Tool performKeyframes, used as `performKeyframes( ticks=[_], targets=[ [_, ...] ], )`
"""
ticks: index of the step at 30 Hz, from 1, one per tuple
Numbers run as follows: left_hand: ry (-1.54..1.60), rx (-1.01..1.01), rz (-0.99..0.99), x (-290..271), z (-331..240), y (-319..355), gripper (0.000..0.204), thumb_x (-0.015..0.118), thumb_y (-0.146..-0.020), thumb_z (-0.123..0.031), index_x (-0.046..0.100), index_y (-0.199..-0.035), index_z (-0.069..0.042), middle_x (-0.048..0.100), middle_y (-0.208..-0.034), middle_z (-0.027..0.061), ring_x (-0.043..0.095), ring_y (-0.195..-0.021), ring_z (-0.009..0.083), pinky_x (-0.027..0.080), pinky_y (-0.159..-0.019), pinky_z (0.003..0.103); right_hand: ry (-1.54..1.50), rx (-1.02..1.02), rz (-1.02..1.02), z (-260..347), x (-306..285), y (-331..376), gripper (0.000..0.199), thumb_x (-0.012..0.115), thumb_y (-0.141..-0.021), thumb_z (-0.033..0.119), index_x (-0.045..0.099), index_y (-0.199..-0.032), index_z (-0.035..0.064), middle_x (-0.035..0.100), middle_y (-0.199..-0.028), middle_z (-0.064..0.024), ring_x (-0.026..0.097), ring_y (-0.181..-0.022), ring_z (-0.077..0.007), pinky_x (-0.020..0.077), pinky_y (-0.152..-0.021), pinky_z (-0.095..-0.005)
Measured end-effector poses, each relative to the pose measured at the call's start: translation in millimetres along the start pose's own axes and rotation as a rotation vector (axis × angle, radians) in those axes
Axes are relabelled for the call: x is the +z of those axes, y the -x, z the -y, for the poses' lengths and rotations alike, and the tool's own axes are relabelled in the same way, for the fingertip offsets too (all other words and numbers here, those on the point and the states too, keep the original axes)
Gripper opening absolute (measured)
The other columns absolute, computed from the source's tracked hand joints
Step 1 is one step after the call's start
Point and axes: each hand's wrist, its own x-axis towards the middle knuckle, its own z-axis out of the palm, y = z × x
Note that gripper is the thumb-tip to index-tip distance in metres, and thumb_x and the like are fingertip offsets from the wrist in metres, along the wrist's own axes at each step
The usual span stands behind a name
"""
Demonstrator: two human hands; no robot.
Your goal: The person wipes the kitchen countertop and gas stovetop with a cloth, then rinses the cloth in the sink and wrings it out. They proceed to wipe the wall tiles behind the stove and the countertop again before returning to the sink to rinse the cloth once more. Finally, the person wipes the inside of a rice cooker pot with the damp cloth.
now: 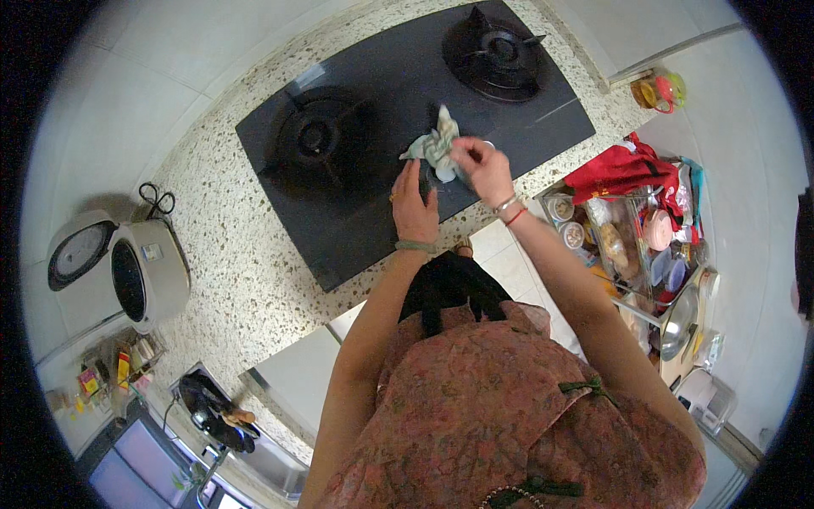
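A speckled stone countertop point(222, 280) curves across a tiled kitchen, carrying a black glass gas hob point(381, 89) in the upper middle of the frame. At the left edge, an open-lidded rice cooker point(161, 276) stands well apart from the burners, probably to spare it their heat, with black-handled scissors point(156, 200) just behind it. The left burner point(315, 137) sits left of centre. Beside it, the left hand point(414, 210) lies palm down, fingers extended and gripping nothing, its fingertips at the cloth's lower-left edge, perhaps to steady it. The crumpled pale-green cloth point(441, 146) rests on the flat glass between the burners, away from their raised supports. At its right edge, the right hand point(487, 174) has curled, blurred fingers; whether they pinch the fabric I cannot tell. The right burner point(500, 53) is above; far right, a wire rack point(632, 199) gathers food containers beside the counter.
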Motion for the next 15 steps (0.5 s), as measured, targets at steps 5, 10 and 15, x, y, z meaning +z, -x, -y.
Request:
performKeyframes(
  ticks=[5, 10, 15],
  targets=[
    [-0.030, 0.085, 0.049, 8.0, -4.6, -0.4, 0.067, 0.060, -0.078, 0.004, 0.036, -0.141, -0.007, 0.040, -0.142, 0.0153, 0.039, -0.129, 0.0349, 0.032, -0.106, 0.043, 0.033, -0.181, -0.018, -44.7, 10.6, 29.3, 0.027, 0.072, -0.080, 0.008, 0.069, -0.106, 0.0105, 0.064, -0.111, -0.0091, 0.061, -0.087, -0.0164, 0.0489, -0.074, -0.0263],
    [0.054, 0.111, 0.096, 11.4, 8.0, -4.0, 0.065, 0.053, -0.079, 0.010, 0.037, -0.140, -0.005, 0.042, -0.141, 0.0151, 0.040, -0.128, 0.0357, 0.033, -0.106, 0.043, -0.071, -0.179, 0.014, -34.1, 26.6, 21.8, 0.028, 0.075, -0.067, -0.005, 0.062, -0.090, 0.0041, 0.061, -0.101, -0.0098, 0.061, -0.093, -0.0253, 0.0494, -0.074, -0.0304],
    [0.037, 0.119, 0.127, 15.0, 14.2, -9.0, 0.061, 0.052, -0.079, 0.010, 0.040, -0.137, -0.003, 0.045, -0.138, 0.0163, 0.041, -0.127, 0.0342, 0.033, -0.106, 0.043, -0.130, -0.134, -0.022, -37.7, 32.0, 18.0, 0.025, 0.076, -0.067, -0.003, 0.060, -0.084, 0.0044, 0.058, -0.090, -0.0092, 0.059, -0.084, -0.0257, 0.0470, -0.069, -0.0312]
  ],
)
